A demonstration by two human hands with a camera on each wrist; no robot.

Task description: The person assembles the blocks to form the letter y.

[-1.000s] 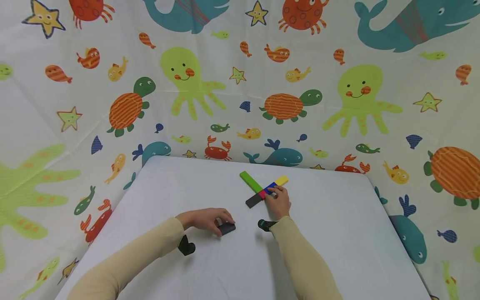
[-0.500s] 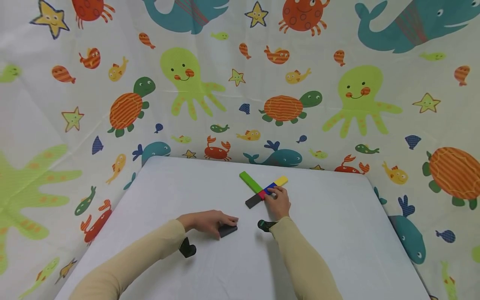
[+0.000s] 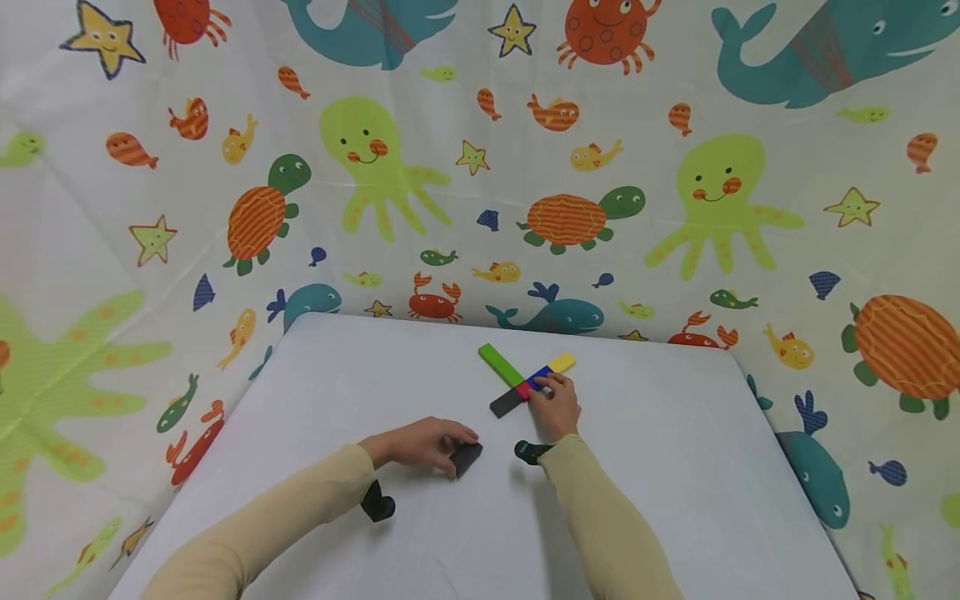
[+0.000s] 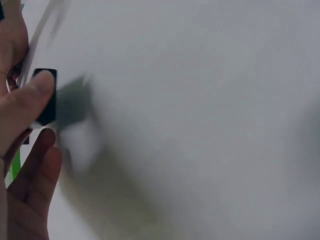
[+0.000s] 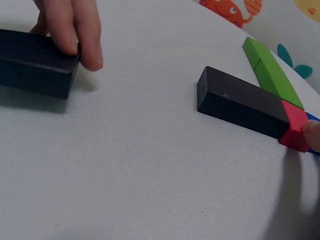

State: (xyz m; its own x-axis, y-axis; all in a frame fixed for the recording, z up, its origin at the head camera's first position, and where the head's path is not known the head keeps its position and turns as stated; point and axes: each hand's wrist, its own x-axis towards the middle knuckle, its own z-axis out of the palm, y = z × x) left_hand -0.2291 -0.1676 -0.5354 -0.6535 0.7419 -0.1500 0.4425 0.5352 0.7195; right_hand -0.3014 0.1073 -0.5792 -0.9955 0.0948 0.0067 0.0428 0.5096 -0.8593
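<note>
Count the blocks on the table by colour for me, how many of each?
Black rectangular blocks: 2, one in the cross and one under the left hand
Green rectangular block: 1
Red block: 1
Blue block: 1
Yellow block: 1
Total: 6 blocks

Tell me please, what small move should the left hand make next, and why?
Probably slide the loose black block toward the black end of the colored row. The left hand holds it apart from the row, while the right hand steadies the row.
</note>
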